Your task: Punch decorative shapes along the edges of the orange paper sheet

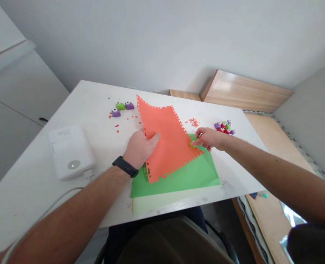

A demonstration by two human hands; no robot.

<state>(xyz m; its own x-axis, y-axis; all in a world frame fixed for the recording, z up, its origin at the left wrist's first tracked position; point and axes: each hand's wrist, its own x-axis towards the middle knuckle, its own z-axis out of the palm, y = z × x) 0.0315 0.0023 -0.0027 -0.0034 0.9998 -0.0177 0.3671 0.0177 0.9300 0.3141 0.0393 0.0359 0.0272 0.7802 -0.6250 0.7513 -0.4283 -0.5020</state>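
Watching from beside the counter [38, 190], I see a person's left hand [138, 148] closed on the edge of an orange paper sheet [169, 141], its thumb across the face of the sheet and its fingers hidden behind. A black wristband [125, 167] circles that wrist. The orange sheet, its edges nibbled by rows of small punched notches, stands tilted up from a green paper sheet [190, 176], which lies on a paler sheet [162, 201]. The right hand [210, 138] is pinched around a small yellow-green piece [192, 144], too small to identify, right at the orange sheet's notched edge.

Those notches look like the weak spot: a sharp tug could tear the paper between them. Any quick swing of the sheet could also scatter the loose red paper bits [194, 123] lying on the counter nearby.

Nothing open holds anything here. Colourful craft punches sit in two groups, a few by the far left [120, 106] and a tight cluster at the right [224, 127]; whether their bodies hold paper chips cannot be seen. A closed white box [71, 152] with a cable [60, 198] sits at the left, contents unknown.
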